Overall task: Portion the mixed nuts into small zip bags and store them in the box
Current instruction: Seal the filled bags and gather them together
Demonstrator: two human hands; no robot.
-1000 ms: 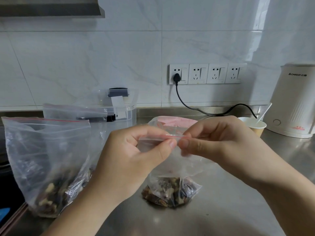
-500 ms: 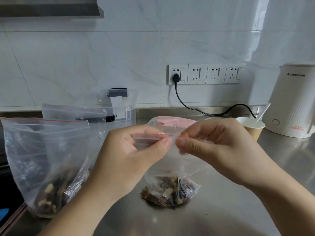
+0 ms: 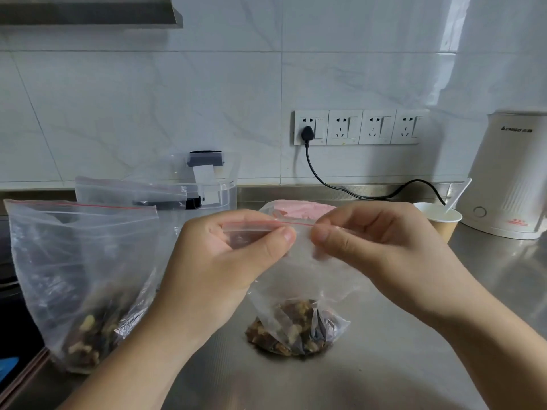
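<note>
L hand (image 3: 225, 261) + R hand (image 3: 376, 250) pinch crinkly clear zip bag (image 3: 299, 279), lumpy nuts (image 3: 293, 329) inside

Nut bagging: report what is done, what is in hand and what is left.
Done: the small zip bag holds a portion of nuts. In hand: the left hand and right hand pinch its red zip strip. Left: store it in the clear box; the big bag still holds nuts.

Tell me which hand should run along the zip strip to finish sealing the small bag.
Probably the right hand. It pinches the small bag's red zip strip mid-way, with strip hidden behind it to press. The left hand grips the left end and can anchor.
</note>
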